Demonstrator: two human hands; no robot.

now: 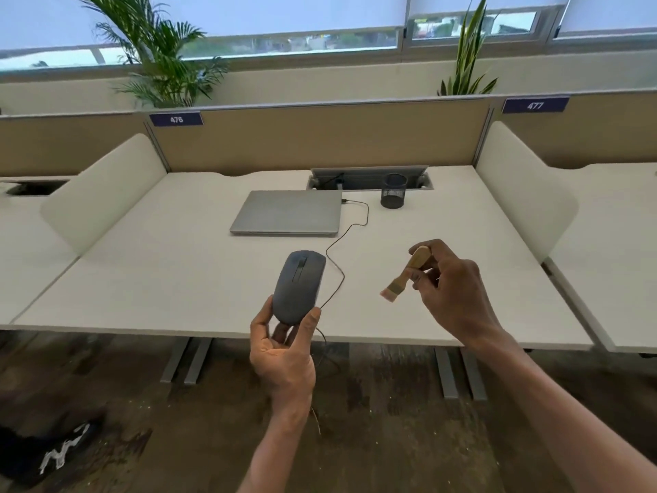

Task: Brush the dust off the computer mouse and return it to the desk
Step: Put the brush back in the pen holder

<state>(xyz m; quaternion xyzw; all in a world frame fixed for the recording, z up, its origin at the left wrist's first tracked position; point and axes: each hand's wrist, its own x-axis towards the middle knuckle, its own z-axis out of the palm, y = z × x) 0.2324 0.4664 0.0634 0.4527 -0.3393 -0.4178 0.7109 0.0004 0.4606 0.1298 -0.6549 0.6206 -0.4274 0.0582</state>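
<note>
A grey wired computer mouse (298, 285) is held up above the front edge of the white desk (177, 265). My left hand (282, 354) grips its rear end between thumb and fingers, buttons facing up. Its thin black cable (350, 232) trails across the desk to the laptop. My right hand (449, 290) holds a small wooden-handled brush (409, 272) to the right of the mouse, bristles pointing down-left and apart from the mouse.
A shut grey laptop (288, 212) lies at the desk's back middle. A black mesh pen cup (394, 191) stands beside an open cable tray (369, 177). White side dividers (103, 193) flank the desk, with a beige partition behind. Carpet floor lies below.
</note>
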